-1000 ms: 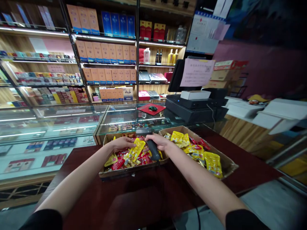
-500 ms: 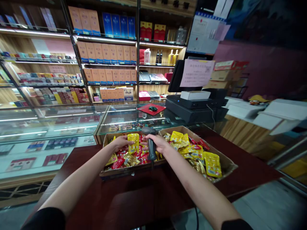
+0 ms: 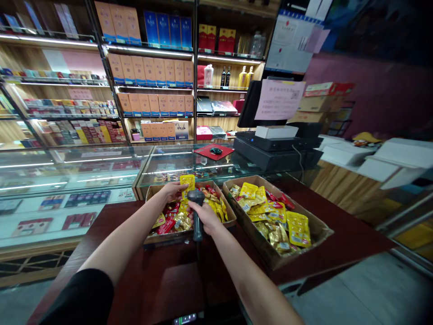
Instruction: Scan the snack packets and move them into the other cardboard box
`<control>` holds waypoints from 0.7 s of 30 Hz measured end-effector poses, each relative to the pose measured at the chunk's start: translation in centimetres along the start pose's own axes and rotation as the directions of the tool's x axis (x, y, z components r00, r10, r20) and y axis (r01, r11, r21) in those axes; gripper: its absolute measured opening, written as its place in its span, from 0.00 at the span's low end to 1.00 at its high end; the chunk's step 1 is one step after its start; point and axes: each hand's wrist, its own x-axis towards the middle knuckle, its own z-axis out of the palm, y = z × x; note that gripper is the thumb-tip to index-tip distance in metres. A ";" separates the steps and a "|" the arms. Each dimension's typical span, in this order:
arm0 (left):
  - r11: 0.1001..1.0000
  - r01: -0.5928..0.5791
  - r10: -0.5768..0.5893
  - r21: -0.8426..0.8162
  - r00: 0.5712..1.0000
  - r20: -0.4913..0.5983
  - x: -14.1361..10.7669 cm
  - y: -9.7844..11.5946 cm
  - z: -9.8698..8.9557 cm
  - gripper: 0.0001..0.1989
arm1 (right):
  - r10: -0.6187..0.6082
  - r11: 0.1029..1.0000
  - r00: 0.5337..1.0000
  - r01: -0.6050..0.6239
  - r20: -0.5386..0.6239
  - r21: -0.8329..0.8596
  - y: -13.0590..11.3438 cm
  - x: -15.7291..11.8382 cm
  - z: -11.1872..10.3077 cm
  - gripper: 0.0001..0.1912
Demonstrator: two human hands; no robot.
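Observation:
Over the left cardboard box [image 3: 230, 215] of snack packets, my left hand [image 3: 172, 191] pinches a yellow packet [image 3: 187, 182] held upright. My right hand [image 3: 204, 215] is wrapped round the handle of a dark handheld scanner [image 3: 197, 229]. The scanner's head is just in front of the packet's lower part, and its cable hangs down toward me. Red, gold and yellow packets fill the box below both hands. To the right lies a second cardboard box [image 3: 270, 255] with yellow, gold and red packets, untouched by either hand.
Both boxes stand on a dark red table [image 3: 149, 271]. Behind it runs a glass display counter [image 3: 135, 168] with a mouse [image 3: 215, 151] on a red mat. A monitor [image 3: 248, 106] and a black cash drawer [image 3: 264, 155] are at the back right. Shelves of boxes line the wall.
My right hand has moved left and slightly down with the scanner, now closer to my left hand. The yellow packet has risen a little in my left hand.

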 end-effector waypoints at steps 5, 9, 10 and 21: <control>1.000 0.006 -0.005 -0.019 1.000 0.014 -0.1 -0.2 -0.2 0.17 | -0.098 0.994 0.995 0.098 -0.002 0.044 0.9 -1.7 -0.4 0.15; 0.999 -0.049 0.049 -0.015 0.999 0.007 -0.5 0.3 0.4 0.16 | -0.196 0.980 0.980 0.196 0.019 -0.015 1.0 -3.0 0.1 0.19; 0.998 -0.064 0.064 -0.016 0.998 0.004 -0.6 0.5 0.6 0.16 | -0.215 0.975 0.977 0.215 0.015 -0.054 1.1 -3.1 0.2 0.20; 0.992 -0.128 0.128 -0.004 0.991 0.047 -0.5 2.5 0.6 0.19 | -0.202 0.957 0.977 0.181 -0.075 -0.226 1.6 -2.7 0.9 0.19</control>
